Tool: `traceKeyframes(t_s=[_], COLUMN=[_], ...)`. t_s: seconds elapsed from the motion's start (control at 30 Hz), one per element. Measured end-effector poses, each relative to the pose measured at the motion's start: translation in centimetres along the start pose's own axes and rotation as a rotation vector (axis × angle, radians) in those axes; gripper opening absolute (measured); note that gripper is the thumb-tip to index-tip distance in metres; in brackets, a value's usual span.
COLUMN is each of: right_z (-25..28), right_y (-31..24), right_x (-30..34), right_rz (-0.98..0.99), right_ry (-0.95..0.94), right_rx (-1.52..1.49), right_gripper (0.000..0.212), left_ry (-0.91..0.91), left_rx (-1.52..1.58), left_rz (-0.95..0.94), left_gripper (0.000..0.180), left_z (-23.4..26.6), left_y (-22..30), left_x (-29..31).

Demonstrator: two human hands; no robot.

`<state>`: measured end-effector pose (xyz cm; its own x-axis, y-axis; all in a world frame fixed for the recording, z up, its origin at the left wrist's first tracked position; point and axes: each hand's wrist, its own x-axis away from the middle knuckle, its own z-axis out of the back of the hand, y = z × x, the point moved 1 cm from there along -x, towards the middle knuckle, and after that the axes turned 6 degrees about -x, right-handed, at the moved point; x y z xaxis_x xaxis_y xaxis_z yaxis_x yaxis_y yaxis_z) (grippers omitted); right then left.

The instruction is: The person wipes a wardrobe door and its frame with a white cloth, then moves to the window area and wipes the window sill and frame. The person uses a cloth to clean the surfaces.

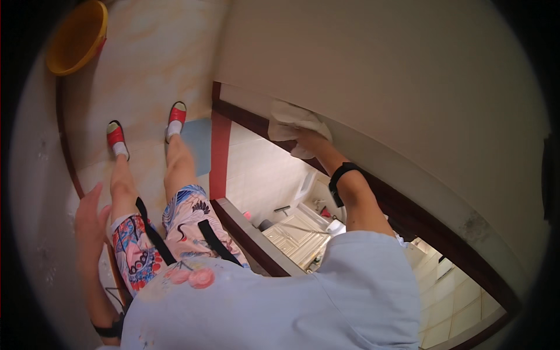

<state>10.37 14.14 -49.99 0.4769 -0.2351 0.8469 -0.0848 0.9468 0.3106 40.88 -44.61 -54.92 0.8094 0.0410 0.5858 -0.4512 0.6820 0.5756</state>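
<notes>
A whitish cloth (297,116) is bunched against the dark wooden door frame (248,121) and the pale strip of wall beside it. My right hand (310,142) presses on this cloth, its fingers partly hidden in the folds. The right arm reaches up and away from me, with a black band around the wrist. Low on the left, my left hand (90,213) hangs beside my leg, close to the pale wall. Its fingers are stretched out with the thumb apart, and nothing is in it.
A yellow basin (79,38) stands at the far left. My feet, in red slippers (178,112), are on the tiled floor near a blue mat (198,143) and a red threshold (220,157). Through the doorway, a tiled room holds a pale panelled door (294,236).
</notes>
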Motion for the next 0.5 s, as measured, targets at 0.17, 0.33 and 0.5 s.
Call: traceKeyframes(t_s=[0.17, 0.33, 0.5], right_z=[6.8, 16.2, 8.8], right_y=[3.5, 5.4, 1.1], right_x=[16.3, 32.2, 13.7], right_rz=[-0.041, 0.279, 0.347], right_ry=[0.054, 0.101, -0.037], right_rx=[0.407, 1.259, 0.707], right_gripper=[0.04, 0.047, 0.052], left_ry=[0.012, -0.031, -0.113], left_rx=[-0.012, 0.143, 0.222], left_rz=[0.115, 0.095, -0.006], left_gripper=[0.043, 0.044, 0.046], left_z=[-0.2, -3.9, -7.3], left_y=[-5.0, -4.2, -0.9], left_x=[-1.3, -3.5, -3.9])
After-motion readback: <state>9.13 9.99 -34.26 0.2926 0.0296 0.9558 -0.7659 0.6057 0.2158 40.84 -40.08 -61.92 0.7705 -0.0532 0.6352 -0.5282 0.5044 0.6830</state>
